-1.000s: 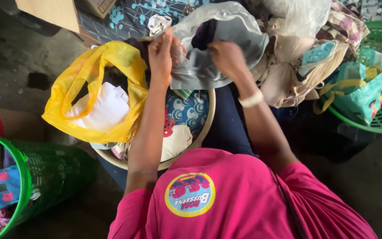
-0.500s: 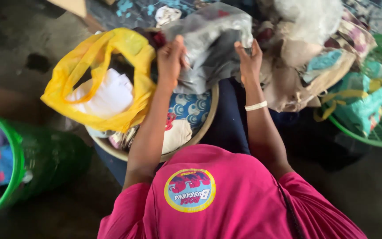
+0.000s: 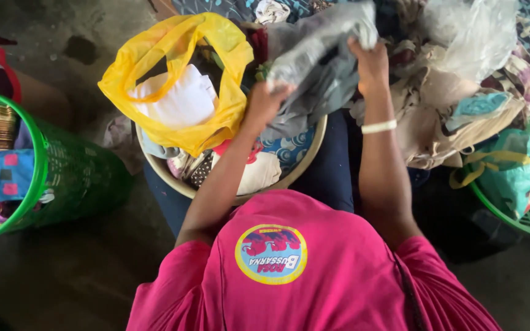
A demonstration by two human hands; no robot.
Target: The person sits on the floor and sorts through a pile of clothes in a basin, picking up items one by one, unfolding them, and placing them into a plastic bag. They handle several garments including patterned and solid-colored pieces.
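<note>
Both hands gripped a grey plastic bag (image 3: 320,67) above the basin's (image 3: 305,160) far edge: left hand (image 3: 265,101) low, right hand (image 3: 370,61) high, beside a yellow bag (image 3: 216,116).

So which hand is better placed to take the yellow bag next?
Probably left. The left hand grips the grey bag right beside the yellow bag; the right hand holds its top edge, farther away.
</note>
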